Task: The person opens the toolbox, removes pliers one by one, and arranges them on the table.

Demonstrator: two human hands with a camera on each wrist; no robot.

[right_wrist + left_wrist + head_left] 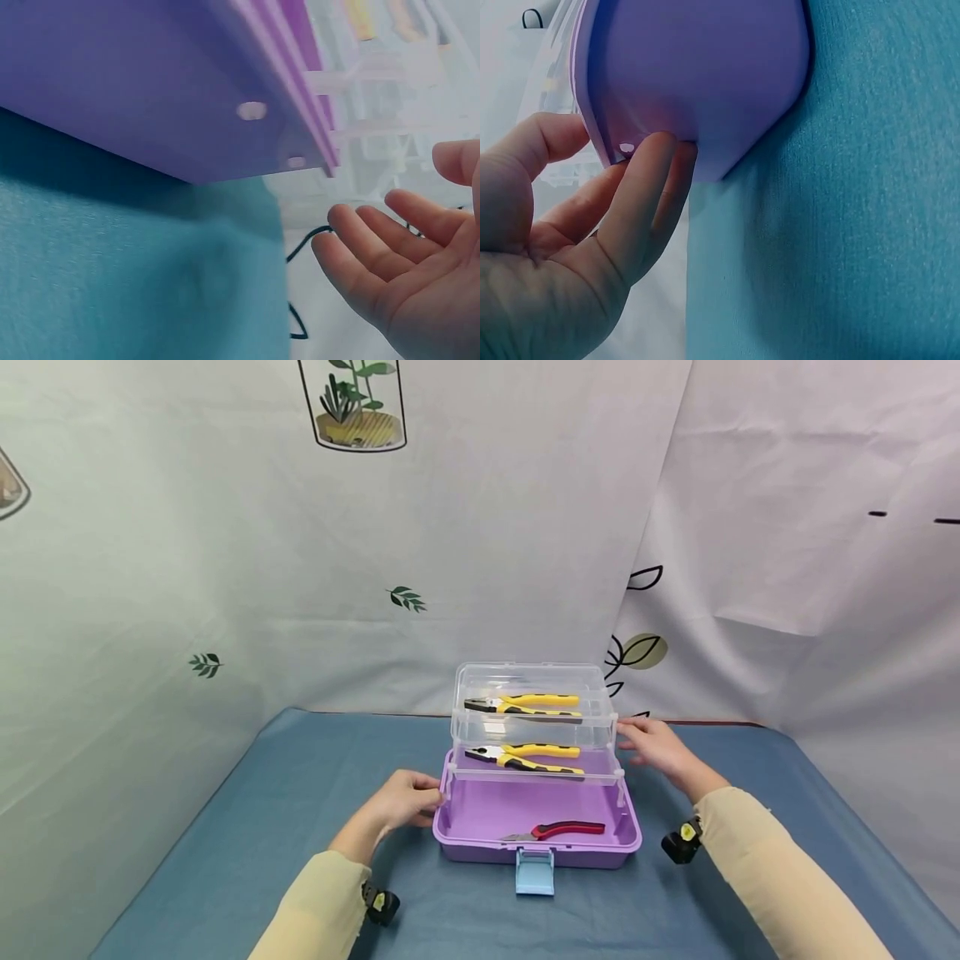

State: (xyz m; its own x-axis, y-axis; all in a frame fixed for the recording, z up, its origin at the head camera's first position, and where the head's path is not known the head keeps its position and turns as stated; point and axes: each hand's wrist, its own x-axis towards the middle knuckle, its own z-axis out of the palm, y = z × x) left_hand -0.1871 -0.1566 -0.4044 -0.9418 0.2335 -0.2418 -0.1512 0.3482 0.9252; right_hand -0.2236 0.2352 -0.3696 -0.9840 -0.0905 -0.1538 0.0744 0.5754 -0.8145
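Note:
An opened purple toolbox stands on the cloth, its clear trays raised above the base. Two pairs of pliers with yellow and black handles lie in the trays: the upper pliers and the lower pliers. In the base is a tool with red and black handles and a grey pointed tip. My left hand pinches the toolbox's left rim, thumb on top and fingers against the outer wall. Beside the right edge of the trays, my right hand has its fingers loosely extended.
A pale blue latch hangs down at the toolbox's front. Blue cloth covers the table. Behind it hangs a white curtain with printed plants. Each wrist wears a small black camera, such as the right one.

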